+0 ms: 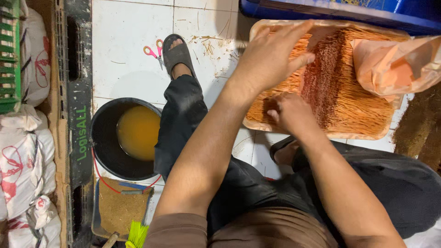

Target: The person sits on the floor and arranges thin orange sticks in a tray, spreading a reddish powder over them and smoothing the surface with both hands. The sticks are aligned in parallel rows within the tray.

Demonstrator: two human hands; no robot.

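Observation:
A shallow beige tray point(321, 135) lies on the white tiled floor in front of me, filled with thin orange sticks point(363, 108) with reddish-brown tips. My left hand point(271, 57) rests spread, palm down, on the sticks at the tray's left part. My right hand point(289, 112) is at the tray's near left edge with fingers curled onto the sticks; whether it grips any I cannot tell. An orange plastic bag point(395, 64) lies over the tray's right corner.
A black bucket point(103, 142) with yellow-orange liquid stands at my left, by my sandalled foot point(177, 55). Pink-handled scissors point(154, 51) lie on the tiles. White sacks point(23, 151) and a black crate point(76, 92) line the left. A blue bin point(321, 9) sits beyond the tray. Brown powder point(420, 128) lies at right.

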